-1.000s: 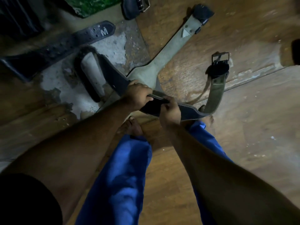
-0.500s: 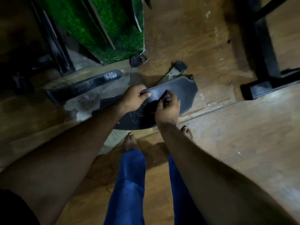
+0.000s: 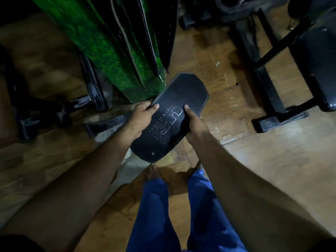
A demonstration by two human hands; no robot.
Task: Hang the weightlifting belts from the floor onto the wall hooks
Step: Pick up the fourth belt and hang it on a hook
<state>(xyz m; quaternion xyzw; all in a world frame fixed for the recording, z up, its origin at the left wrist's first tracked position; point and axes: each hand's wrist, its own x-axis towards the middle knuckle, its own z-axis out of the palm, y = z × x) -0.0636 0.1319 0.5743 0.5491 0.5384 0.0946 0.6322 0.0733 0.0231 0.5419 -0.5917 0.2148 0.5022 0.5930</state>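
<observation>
A worn wooden floor (image 3: 272,170) fills the view. At 12 o'clock a green-textured wall panel (image 3: 101,48) slants down to the floor, with dark belts (image 3: 145,33) hanging against it. At 2 o'clock stands a black bench frame (image 3: 269,84); at 9 o'clock, more black metal framing (image 3: 91,82). At 6 o'clock are 2 legs in blue trousers (image 3: 181,215), with a bare foot (image 3: 153,172) just above them.

Near centre, a black leather weightlifting belt (image 3: 181,99) is held up off the floor — its wide back panel faces the camera, with pale stitching and an embossed logo. The left hand (image 3: 141,118) grips its 9 o'clock edge, thumb on top. The right hand (image 3: 195,124) grips the 3 o'clock edge — thumb pressed on the face.
</observation>
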